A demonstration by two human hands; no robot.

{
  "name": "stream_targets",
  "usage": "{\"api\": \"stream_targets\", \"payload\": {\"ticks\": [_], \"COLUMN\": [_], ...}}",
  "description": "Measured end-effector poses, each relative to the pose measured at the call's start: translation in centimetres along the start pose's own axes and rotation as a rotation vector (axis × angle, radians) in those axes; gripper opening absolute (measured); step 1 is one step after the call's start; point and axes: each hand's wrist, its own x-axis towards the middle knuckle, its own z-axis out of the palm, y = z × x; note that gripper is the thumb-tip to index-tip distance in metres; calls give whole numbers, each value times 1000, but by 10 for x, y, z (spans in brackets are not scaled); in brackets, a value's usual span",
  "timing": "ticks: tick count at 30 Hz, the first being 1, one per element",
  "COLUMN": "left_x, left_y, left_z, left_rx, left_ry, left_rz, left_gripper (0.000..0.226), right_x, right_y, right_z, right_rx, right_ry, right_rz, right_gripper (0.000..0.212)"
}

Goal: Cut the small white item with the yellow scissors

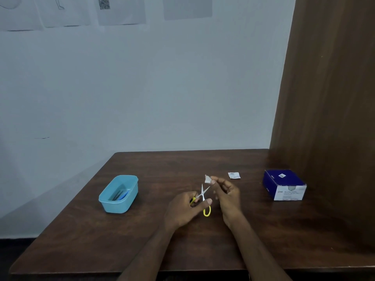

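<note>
My left hand (187,209) grips small yellow-handled scissors (203,196) above the middle of the brown table (154,169). Their blades are spread apart and point up and away from me. My right hand (226,194) pinches a small white packet (207,179) between thumb and fingertips, just above the blade tips. The packet's edge looks torn or cut. A second small white packet (234,175) lies flat on the table, just beyond my right hand.
A light blue plastic tub (119,194) with some dark and blue items inside stands to the left. A blue and white cardboard box (284,184) sits at the right, against a brown wooden side panel (328,98). A pale wall rises behind the table.
</note>
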Motion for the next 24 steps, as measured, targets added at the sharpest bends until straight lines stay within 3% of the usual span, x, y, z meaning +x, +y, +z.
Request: {"api": "stream_targets", "payload": {"ticks": [5, 8, 12, 16, 19, 21, 24], "left_x": [3, 4, 3, 0, 1, 3, 3], "left_y": [-3, -3, -3, 3, 2, 0, -1], "left_z": [3, 3, 3, 1, 1, 2, 3], "left_rx": [-50, 28, 156, 184, 120, 84, 84], "left_ry": [139, 194, 143, 117, 131, 150, 160], "left_rz": [-57, -86, -95, -55, -56, -63, -60], "left_gripper": [63, 60, 59, 56, 63, 67, 67], "right_x": [3, -3, -7, -4, 0, 1, -1], "right_y": [1, 1, 7, 4, 4, 1, 5], "right_z": [-6, 0, 3, 0, -5, -5, -3], "right_rx": [52, -121, -415, -428, -246, -155, -238], "right_ry": [111, 23, -82, 127, 255, 218, 45], "right_rz": [-37, -77, -157, -152, -88, -32, -29], "right_gripper": [18, 15, 18, 13, 13, 16, 9]}}
